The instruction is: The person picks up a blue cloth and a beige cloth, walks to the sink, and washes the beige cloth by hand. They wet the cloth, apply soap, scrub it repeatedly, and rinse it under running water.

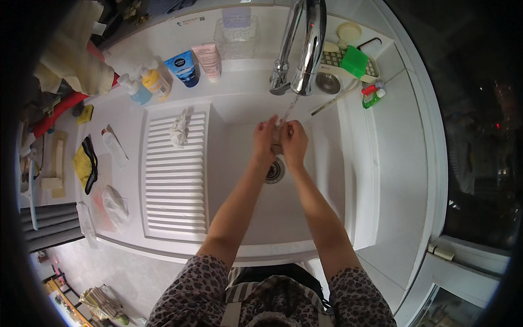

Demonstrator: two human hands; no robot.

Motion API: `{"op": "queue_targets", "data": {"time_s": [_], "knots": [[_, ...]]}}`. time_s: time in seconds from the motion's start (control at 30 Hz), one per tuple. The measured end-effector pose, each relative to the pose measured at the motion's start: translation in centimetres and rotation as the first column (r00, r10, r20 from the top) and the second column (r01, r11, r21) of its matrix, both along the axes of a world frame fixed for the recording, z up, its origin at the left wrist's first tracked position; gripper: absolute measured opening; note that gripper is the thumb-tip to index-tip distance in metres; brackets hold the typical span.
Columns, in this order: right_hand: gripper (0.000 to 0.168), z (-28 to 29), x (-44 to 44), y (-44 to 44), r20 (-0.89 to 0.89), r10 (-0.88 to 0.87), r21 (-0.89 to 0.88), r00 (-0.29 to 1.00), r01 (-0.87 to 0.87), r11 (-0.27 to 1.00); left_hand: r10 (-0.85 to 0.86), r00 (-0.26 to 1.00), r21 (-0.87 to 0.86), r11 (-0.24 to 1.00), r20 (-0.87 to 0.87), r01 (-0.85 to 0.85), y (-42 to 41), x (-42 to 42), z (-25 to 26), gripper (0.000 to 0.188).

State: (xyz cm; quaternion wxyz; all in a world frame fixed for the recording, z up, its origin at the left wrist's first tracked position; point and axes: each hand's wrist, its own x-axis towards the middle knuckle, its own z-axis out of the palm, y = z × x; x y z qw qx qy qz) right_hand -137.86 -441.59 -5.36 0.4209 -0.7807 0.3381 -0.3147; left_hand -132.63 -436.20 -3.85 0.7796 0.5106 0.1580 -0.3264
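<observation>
Both hands are over the white sink basin (278,216), under a thin stream of water (290,107) from the chrome faucet (304,77). My left hand (264,141) and my right hand (295,143) face each other with fingers curled. Between them is a small translucent object (277,141), gripped from both sides. The fingers cover much of it, so its exact kind cannot be told. Just below the hands lies the round drain (274,171), partly hidden by my left wrist.
Left of the basin, crumpled white material (179,131) lies on the ribbed washboard (175,184). Pump bottles (156,83), a blue Nivea tube (183,69) and a pink tube (207,61) line the back ledge. A soap tray (335,61) with a green block (354,61) stands right of the faucet.
</observation>
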Motion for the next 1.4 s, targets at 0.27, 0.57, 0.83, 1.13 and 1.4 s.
{"op": "queue_targets", "data": {"time_s": [0.27, 0.57, 0.83, 1.13, 1.4], "knots": [[0.030, 1.1, 2.5, 1.3, -0.024, 0.125, -0.378, 0.992, -0.125, 0.917, -0.130, 0.986, -0.384, 0.909, 0.109, 0.162, 1.3, 1.8, -8.2, 0.022], [0.029, 5.5, 2.4, 6.6, 0.006, 0.395, -0.465, 0.919, -0.347, 0.814, -0.153, 0.985, -0.876, 0.459, 0.084, 0.146, 4.0, 8.0, -11.4, 0.024], [0.025, 1.3, 2.5, -2.8, -0.294, 0.167, -0.388, 0.941, -0.277, 0.879, -0.347, 0.932, -0.589, 0.777, -0.105, 0.223, 2.9, -0.5, -2.2, 0.044], [0.021, 4.9, 2.5, -7.3, 0.123, 0.596, 0.478, 0.794, -0.574, 0.665, -0.304, 0.953, -0.529, 0.811, -0.017, 0.250, 7.9, -1.5, 1.1, 0.050], [0.031, 8.7, 6.9, -9.8, 0.272, 0.629, 0.473, 0.728, -0.671, 0.571, -0.261, 0.964, -0.461, 0.863, -0.058, 0.206, 10.1, -3.1, 2.2, 0.037]]}}
